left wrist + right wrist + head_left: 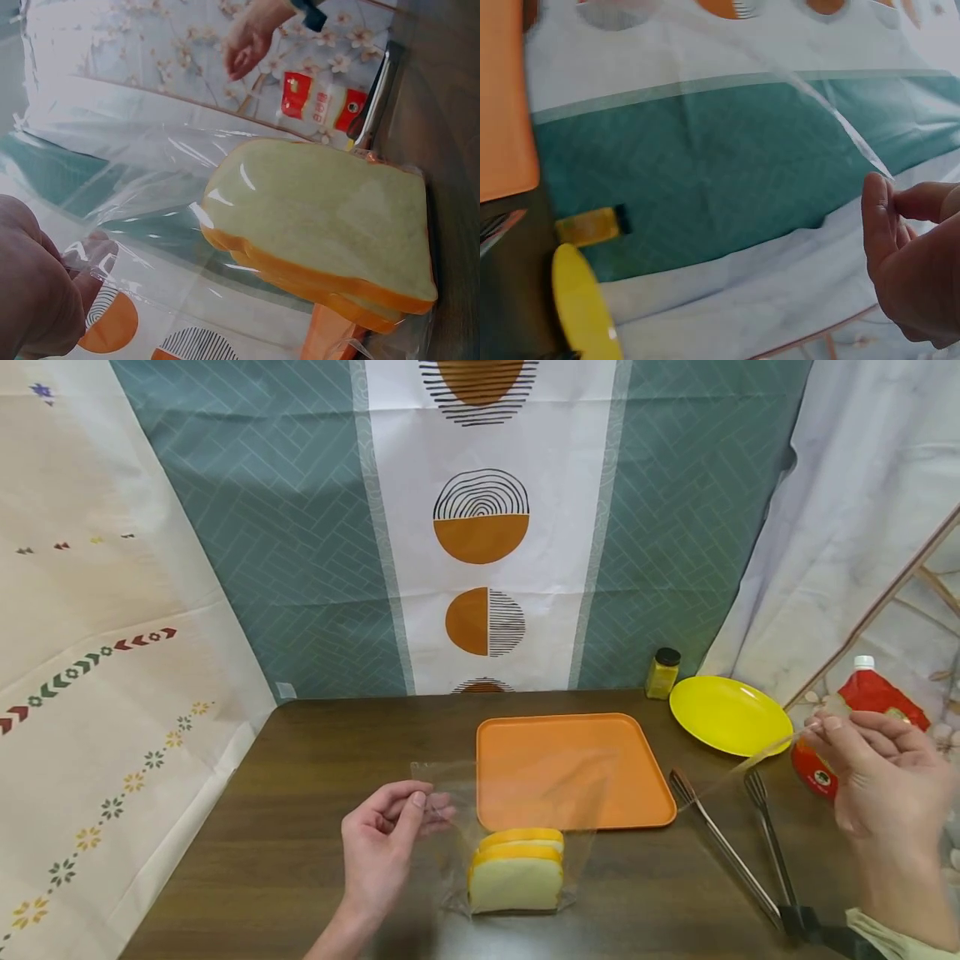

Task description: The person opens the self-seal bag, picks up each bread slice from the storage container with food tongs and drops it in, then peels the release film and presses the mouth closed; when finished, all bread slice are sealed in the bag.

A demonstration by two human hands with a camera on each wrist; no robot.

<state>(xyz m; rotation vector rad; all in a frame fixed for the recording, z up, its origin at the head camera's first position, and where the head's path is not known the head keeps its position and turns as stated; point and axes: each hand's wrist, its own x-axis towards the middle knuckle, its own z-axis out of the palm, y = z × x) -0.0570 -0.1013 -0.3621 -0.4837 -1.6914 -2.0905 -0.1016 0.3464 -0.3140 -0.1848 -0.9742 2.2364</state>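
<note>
Two slices of bread point(516, 883) with orange crusts stand inside a clear plastic bag point(452, 868) on the table. My left hand point(382, 835) pinches the bag's upper left edge between thumb and fingers; the left wrist view shows that hand point(41, 292) beside the bread point(322, 225), with film stretched between them. Out to the right, my right hand point(885, 777) is raised and pinches the end of a thin clear strip point(738, 771). The strip slants down toward the bag's side; whether it joins the bag cannot be told. In the right wrist view, thumb and forefinger hold the strip point(851, 133).
An orange tray point(555, 735) lies behind the bread, partly seen through the bag. Metal tongs point(738, 856) lie right of it. A yellow plate point(727, 714), a yellow jar point(662, 675) with black lid and a red-and-white pouch point(813, 768) stand at the back right.
</note>
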